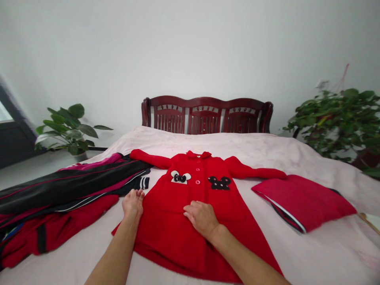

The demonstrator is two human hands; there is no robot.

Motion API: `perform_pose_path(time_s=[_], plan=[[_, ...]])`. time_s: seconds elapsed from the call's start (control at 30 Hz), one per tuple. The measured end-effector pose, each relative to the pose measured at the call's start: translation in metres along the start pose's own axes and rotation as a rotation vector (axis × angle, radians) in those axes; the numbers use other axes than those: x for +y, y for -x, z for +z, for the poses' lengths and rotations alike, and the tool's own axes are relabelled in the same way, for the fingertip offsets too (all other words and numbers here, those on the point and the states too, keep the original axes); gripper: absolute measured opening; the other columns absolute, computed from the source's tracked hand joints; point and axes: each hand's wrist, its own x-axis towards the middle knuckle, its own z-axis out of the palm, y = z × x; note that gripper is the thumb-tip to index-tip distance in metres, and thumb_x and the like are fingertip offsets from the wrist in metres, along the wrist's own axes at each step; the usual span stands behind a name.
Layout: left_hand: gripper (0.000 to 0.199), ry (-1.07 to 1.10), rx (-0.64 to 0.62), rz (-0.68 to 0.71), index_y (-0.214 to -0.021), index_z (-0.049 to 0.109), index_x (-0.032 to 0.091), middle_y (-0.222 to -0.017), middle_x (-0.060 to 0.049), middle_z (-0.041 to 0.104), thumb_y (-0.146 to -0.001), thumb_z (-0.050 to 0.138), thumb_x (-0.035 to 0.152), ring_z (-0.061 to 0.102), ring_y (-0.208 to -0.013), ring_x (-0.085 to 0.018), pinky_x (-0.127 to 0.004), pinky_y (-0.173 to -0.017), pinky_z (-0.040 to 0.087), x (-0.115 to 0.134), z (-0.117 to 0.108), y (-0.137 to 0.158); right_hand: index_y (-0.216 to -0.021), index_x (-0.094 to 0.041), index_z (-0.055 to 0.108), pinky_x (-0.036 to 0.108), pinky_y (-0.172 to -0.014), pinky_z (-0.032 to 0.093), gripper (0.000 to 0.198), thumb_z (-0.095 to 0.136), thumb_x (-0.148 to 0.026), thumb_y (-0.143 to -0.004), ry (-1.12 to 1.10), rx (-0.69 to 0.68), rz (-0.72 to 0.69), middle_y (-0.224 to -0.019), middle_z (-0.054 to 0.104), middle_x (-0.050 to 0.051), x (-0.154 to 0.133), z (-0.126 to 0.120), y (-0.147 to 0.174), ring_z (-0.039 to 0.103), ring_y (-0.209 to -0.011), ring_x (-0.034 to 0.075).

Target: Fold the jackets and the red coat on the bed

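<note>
Red button-front coat mid-frame, flat, mouse-head patches; right forearm hides some hem. Left hand, right hand: can't tell grip.

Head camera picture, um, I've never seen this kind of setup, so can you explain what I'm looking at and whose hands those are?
No machine here: it's a person working bare-handed, seen by a single camera worn on that person's head, looking forward and down. A red coat is spread face up on a bed, with a pile of clothes to the left and a folded garment to the right. The left hand is at the coat's side edge, fingers curled. The right hand rests on the coat's front, below the visible buttons. Whether either one is gripping cloth, I can't tell.
</note>
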Motion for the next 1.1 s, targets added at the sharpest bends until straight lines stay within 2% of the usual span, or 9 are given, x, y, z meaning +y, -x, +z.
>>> perform_pose_path(time_s=[0.1,0.23,0.33,0.43,0.53,0.67,0.77,0.93,1.1], plan=[[0.010,-0.169,-0.106,0.082,-0.078,0.047,0.022,-0.067,0.004,0.056,-0.084,0.048,0.029,0.060,-0.057,-0.013,-0.027,-0.058,0.050,0.005,-0.001,0.009,-0.092,-0.018,0.068,0.030,-0.070,0.045,0.019,0.050,-0.019,-0.095,0.121,-0.029,-0.078,-0.092,0.069,0.008,-0.008,0.004,-0.005,0.065,-0.087,0.021],[0.012,-0.377,-0.492,0.218,-0.080,0.059,0.021,-0.076,0.001,0.067,-0.082,0.060,0.033,0.066,-0.073,-0.017,-0.032,-0.076,0.053,0.003,0.007,0.038,-0.092,-0.015,0.067,0.032,-0.071,0.044,0.021,0.046,-0.011,-0.092,0.174,-0.037,-0.175,-0.090,0.069,0.010,-0.012,0.011,-0.008,0.065,-0.083,0.021],[0.007,-0.515,-0.815,0.340,-0.081,0.065,0.022,-0.093,-0.002,0.071,-0.081,0.063,0.029,0.066,-0.096,-0.020,-0.034,-0.095,0.050,-0.003,0.011,0.053,-0.089,-0.016,0.067,0.029,-0.071,0.043,0.018,0.049,-0.013,-0.090,0.120,0.001,-0.111,-0.089,0.070,0.008,-0.012,0.013,-0.007,0.064,-0.082,0.019],[0.022,-0.797,-0.990,0.611,-0.107,0.066,0.023,-0.123,-0.005,0.066,-0.089,0.054,0.024,0.056,-0.120,-0.021,-0.040,-0.109,0.041,-0.010,0.009,0.055,-0.084,-0.020,0.067,0.026,-0.068,0.040,0.017,0.051,-0.016,-0.088,0.020,0.077,0.074,-0.086,0.071,0.004,-0.005,0.013,-0.005,0.065,-0.079,0.017],[0.037,-1.050,-1.006,0.811,-0.131,0.056,0.023,-0.142,-0.007,0.055,-0.095,0.045,0.026,0.048,-0.133,-0.021,-0.042,-0.113,0.036,-0.017,0.006,0.051,-0.079,-0.023,0.068,0.024,-0.062,0.038,0.018,0.052,-0.021,-0.087,-0.116,0.183,0.373,-0.082,0.073,0.002,0.013,0.011,-0.003,0.065,-0.075,0.016],[0.045,-1.155,-0.986,0.860,-0.140,0.048,0.022,-0.146,-0.008,0.051,-0.098,0.041,0.035,0.045,-0.136,-0.022,-0.041,-0.114,0.035,-0.022,0.005,0.050,-0.082,-0.023,0.069,0.023,-0.062,0.040,0.019,0.051,-0.028,-0.086,-0.393,0.297,0.631,-0.078,0.073,0.001,0.044,0.006,-0.012,0.068,-0.073,0.016],[0.050,-1.179,-0.971,0.885,-0.143,0.046,0.023,-0.149,-0.008,0.048,-0.097,0.042,0.043,0.042,-0.137,-0.024,-0.042,-0.114,0.034,-0.024,0.005,0.052,-0.087,-0.022,0.070,0.022,-0.061,0.042,0.025,0.047,-0.030,-0.089,-0.455,0.275,0.601,-0.078,0.073,0.001,0.053,0.001,-0.031,0.068,-0.071,0.015],[0.052,-1.193,-0.972,0.931,-0.143,0.046,0.025,-0.150,-0.008,0.047,-0.095,0.047,0.045,0.042,-0.137,-0.025,-0.044,-0.114,0.033,-0.024,0.005,0.052,-0.087,-0.023,0.072,0.023,-0.062,0.040,0.028,0.045,-0.029,-0.094,-0.098,0.110,0.414,-0.090,0.074,0.004,0.042,-0.001,-0.064,0.068,-0.079,0.016],[0.053,-1.222,-0.971,0.921,-0.143,0.046,0.023,-0.150,-0.009,0.047,-0.096,0.046,0.045,0.041,-0.138,-0.027,-0.045,-0.114,0.032,-0.023,0.005,0.054,-0.093,-0.020,0.072,0.026,-0.065,0.043,0.025,0.048,-0.028,-0.094,-0.033,0.050,0.362,-0.094,0.072,0.010,0.032,0.006,-0.076,0.068,-0.080,0.019]])
